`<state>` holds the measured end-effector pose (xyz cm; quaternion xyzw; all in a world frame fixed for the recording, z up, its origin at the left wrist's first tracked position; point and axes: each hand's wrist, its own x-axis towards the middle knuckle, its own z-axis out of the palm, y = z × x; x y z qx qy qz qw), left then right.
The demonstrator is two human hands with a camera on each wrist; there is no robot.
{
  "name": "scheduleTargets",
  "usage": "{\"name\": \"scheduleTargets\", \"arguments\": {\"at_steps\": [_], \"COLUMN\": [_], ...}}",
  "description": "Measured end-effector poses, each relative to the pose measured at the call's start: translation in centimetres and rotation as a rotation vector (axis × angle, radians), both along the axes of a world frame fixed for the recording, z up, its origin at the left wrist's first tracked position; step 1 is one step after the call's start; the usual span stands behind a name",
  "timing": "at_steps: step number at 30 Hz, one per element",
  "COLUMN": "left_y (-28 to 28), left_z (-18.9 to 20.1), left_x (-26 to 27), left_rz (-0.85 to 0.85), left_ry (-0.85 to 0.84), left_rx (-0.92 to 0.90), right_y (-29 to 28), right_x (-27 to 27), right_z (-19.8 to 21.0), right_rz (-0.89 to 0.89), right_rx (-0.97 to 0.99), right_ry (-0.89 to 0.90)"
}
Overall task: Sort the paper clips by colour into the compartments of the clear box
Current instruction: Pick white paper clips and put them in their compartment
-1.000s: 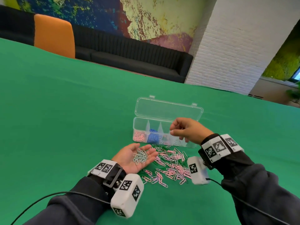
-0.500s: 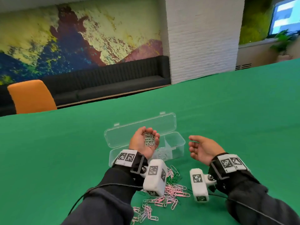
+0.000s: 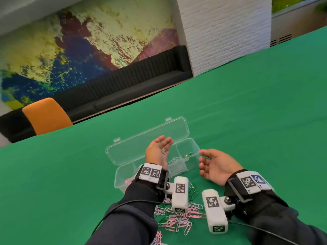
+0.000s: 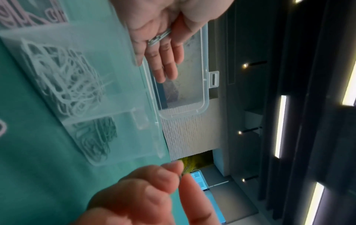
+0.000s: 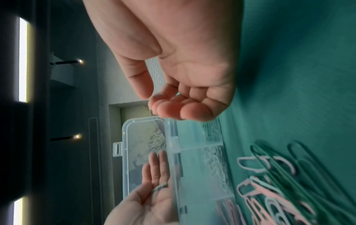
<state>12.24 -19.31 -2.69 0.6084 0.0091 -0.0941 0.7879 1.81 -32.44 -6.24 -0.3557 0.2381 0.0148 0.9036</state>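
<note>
**A:** From the head view we see a green table [image 3: 247, 121] with a clear box [image 3: 192, 147] lying open, its lid [image 3: 134, 147] tipped back away from us. Our left hand [image 3: 158, 152] is raised over the box, palm turned inward, fingers straight and close together. Our right hand [image 3: 215, 166] hovers just beside the right end of the box, palm up, fingers loosely curled.

**B:** Does the left hand hold anything?

**A:** In the head view we make out only a small glint on the palm. The left wrist view shows it better: one or two silver clips [image 4: 159, 38] lie against the palm at the base of the straight fingers. The right wrist view shows the same.

**B:** And the right hand?

**A:** In the right wrist view its thumb sits near the curled fingertips [image 5: 169, 109]. We cannot tell whether anything is pinched there.

**B:** Where are the clips?

**A:** A loose pile of paper clips [image 3: 178, 220], pink, green and pale, lies on the table between our wrists, nearer to us than the box. The left wrist view shows what the head view blurs: a tangle of white clips [image 4: 65, 82] in one compartment, darker clips [image 4: 96, 140] in the end compartment beside it. The head view alone shows pink clips [image 3: 128, 181] at the box's left end, and an orange chair [image 3: 46, 115] beyond the table.
</note>
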Motion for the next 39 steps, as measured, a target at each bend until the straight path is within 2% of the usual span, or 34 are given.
{"name": "scheduleTargets", "arguments": {"at_steps": [9, 14, 16, 19, 22, 24, 26, 30, 39], "left_y": [0.5, 3.0, 4.0, 4.7, 3.8, 3.0, 2.4, 2.1, 4.8], "left_z": [0.5, 2.5, 3.2, 3.0, 1.7, 1.0, 0.4, -0.2, 0.5], "left_x": [-0.7, -1.7, -2.8, -4.6, -5.3, -5.4, -5.3, -4.7, -4.7], "left_rz": [-0.223, -0.279, -0.354, -0.626, -0.906, -0.997, -1.054, -1.070, -0.903], "left_ry": [-0.209, -0.303, -0.383, -0.551, -0.866, -0.973, -0.981, -0.883, -0.707], "left_rx": [0.303, 0.386, 0.480, 0.884, 1.363, 1.572, 1.697, 1.728, 1.461], "right_y": [0.0, 0.0, 0.0, 0.1, 0.1, 0.0, -0.1, -0.1, 0.0], "right_x": [-0.3, -0.4, -0.4, -0.4, -0.5, -0.6, -0.6, -0.6, -0.6], "right_z": [-1.0, -0.7, -0.8, -0.8, -0.9, -1.0, -1.0, -0.9, -0.8], "right_rz": [0.080, 0.069, 0.058, 0.045, 0.032, 0.022, 0.024, 0.044, 0.072], "right_rx": [-0.048, -0.037, -0.028, -0.019, 0.006, 0.029, 0.046, 0.045, 0.005], "right_ry": [0.069, 0.044, 0.045, 0.042, 0.023, 0.007, -0.006, -0.025, -0.036]}}
